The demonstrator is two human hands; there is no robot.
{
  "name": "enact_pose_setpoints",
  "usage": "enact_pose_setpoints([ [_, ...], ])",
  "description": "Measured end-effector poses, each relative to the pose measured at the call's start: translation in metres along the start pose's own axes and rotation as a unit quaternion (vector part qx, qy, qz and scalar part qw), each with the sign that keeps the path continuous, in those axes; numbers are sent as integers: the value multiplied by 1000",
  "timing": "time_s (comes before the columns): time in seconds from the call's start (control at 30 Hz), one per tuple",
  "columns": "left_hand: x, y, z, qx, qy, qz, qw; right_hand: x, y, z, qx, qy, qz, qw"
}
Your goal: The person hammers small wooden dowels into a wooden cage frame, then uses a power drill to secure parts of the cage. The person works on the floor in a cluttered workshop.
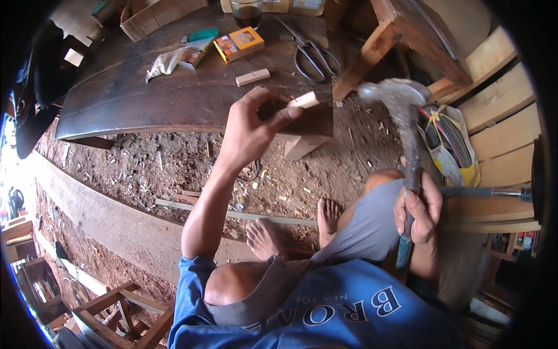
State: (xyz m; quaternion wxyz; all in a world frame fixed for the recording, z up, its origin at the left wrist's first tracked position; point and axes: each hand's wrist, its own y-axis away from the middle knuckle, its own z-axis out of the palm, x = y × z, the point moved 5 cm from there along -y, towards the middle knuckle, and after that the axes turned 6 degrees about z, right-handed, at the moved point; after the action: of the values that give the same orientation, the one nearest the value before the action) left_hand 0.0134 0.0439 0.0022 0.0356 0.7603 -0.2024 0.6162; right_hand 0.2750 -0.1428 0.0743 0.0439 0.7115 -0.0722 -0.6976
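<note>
Over the near right corner of a dark wooden table (133, 110), my left hand (253, 119) pinches a small pale wood block (304, 100) between thumb and fingers. A thin dark line, perhaps a nail, shows at the block's upper side, too small to be sure. My right hand (419, 212) is wrapped round the handle of a claw hammer (410, 134). The hammer stands raised, head up, to the right of the table, and its head is slightly blurred. A second small wood piece (253, 77) lies on the table just beyond my left hand.
Scissors (311, 52), an orange box (238, 44), a glass of dark liquid (247, 13) and a crumpled packet (165, 63) lie farther back on the table. At right are a wooden stool (401, 35) and a bag (450, 139). Wood scraps litter the dirt floor (174, 163).
</note>
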Motion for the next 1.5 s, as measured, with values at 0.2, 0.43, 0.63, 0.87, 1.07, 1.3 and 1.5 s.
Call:
enact_pose_setpoints([
  [0.2,-8,-5,-12,-47,505,-70,859,13,0,-14,25,-72,-22,997],
  [0.43,2,-5,-5,34,36,58,997,6,-4,-7,7,-50,-3,999],
  [0.63,17,-7,21,5,-314,164,935,1,-2,8,-21,71,104,992],
  [0.87,9,-22,16,-75,-269,37,959,-19,-15,27,-48,103,149,982],
  [1.07,12,-21,18,-52,-307,48,949,-24,-33,39,-53,71,151,985],
  [1.3,11,-23,16,-87,-276,15,957,-18,-34,36,-64,94,171,979],
  [1.5,12,-16,17,-58,-303,62,949,-14,-26,23,-38,-10,86,995],
])
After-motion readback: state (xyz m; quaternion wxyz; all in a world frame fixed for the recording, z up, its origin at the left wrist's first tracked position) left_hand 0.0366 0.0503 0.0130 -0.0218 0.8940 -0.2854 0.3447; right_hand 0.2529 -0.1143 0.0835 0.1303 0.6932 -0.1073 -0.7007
